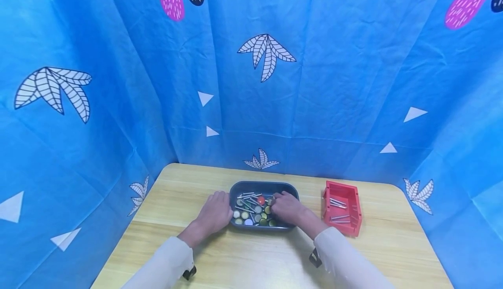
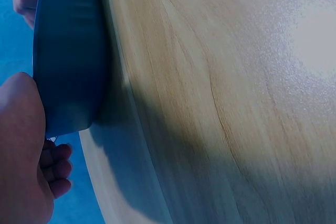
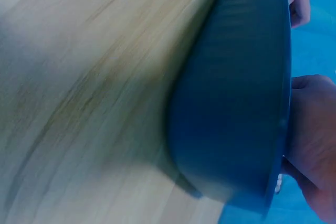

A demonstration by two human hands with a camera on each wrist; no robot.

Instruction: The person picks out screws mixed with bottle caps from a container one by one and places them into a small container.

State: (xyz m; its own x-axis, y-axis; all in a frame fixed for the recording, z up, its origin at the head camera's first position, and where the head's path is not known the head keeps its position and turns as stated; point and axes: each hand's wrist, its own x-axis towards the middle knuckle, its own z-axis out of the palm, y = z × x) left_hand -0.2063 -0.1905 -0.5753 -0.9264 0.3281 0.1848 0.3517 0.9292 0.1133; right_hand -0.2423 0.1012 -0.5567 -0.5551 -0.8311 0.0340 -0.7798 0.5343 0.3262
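One left hand (image 1: 215, 212) gripping smooth rounded tray (image 1: 255, 228), right hand (image 1: 288, 207) among round discs (image 1: 245, 215), grasp unclear

We cannot see the fingertips of the right hand (image 1: 288, 207), sunk inside the dark tray (image 1: 259, 228), so whether they pinch anything escapes us. The tray's wall also hides them in the right wrist view, which is blurred. The bolts (image 1: 247, 204) and discs (image 1: 257, 209) overlap too much for us to count. The head view's bottom edge cuts off both sleeves (image 1: 349, 254) and the surface's near side (image 1: 259, 271); the left hand (image 2: 21, 153) runs past the left wrist view's left edge.
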